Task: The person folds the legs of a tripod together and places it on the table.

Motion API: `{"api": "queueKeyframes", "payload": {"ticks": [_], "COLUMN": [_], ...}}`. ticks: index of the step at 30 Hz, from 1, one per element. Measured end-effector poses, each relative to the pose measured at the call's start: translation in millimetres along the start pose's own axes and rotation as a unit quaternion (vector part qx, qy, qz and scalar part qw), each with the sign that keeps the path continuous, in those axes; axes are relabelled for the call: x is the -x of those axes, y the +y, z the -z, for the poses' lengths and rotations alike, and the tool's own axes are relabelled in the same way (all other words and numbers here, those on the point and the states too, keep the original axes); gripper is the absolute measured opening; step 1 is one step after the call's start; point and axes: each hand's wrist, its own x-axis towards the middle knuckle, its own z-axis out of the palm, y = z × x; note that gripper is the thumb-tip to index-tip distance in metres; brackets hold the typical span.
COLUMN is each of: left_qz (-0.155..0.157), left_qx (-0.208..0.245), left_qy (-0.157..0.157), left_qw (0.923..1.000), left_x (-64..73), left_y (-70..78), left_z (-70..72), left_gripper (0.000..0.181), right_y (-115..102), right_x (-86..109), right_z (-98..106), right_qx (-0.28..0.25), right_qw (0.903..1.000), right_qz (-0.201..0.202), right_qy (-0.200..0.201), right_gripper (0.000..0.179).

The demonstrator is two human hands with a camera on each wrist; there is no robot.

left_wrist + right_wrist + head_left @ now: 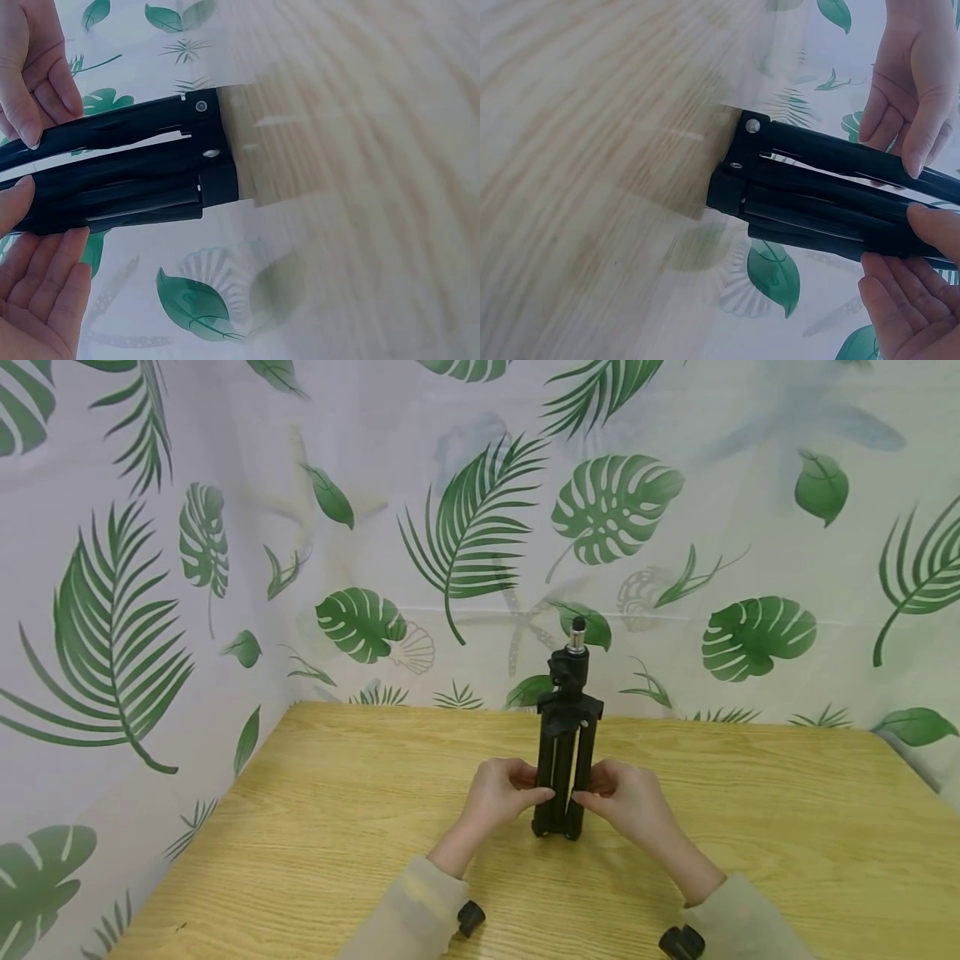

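Observation:
A black folded tripod stand (566, 727) is upright on the wooden table, its legs together. At its top is a short silver stud with a black cap, above a black clamp knob. My left hand (498, 793) pinches a leg from the left, thumb in front and fingers behind. From the other side my right hand (630, 797) pinches the right leg low down in the same way. Rivets show at the foot of the legs (206, 150) in the left wrist view. The right wrist view has the leg ends (739, 161) close against the tabletop.
The light wood table (337, 827) reaches back to a white cloth (495, 677) printed with green leaves, which hangs behind and along the left side. Small black devices (470, 918) sit at both sleeves.

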Motion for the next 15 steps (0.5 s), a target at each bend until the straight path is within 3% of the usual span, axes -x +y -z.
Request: {"api": "queueKeyframes", "payload": {"ticks": [15], "left_qz": [-0.006], "left_qx": [0.005], "left_qy": [0.002], "left_qw": [1.0], "left_x": [-0.4], "left_y": [-1.3], "left_z": [-1.8], "left_gripper": [0.018], "right_y": [-0.9], "right_x": [0.3], "right_z": [0.8], "right_qx": [0.0], "right_qw": [1.0], "right_qz": [0.007], "right_qy": [-0.001], "right_gripper": [0.018]}}
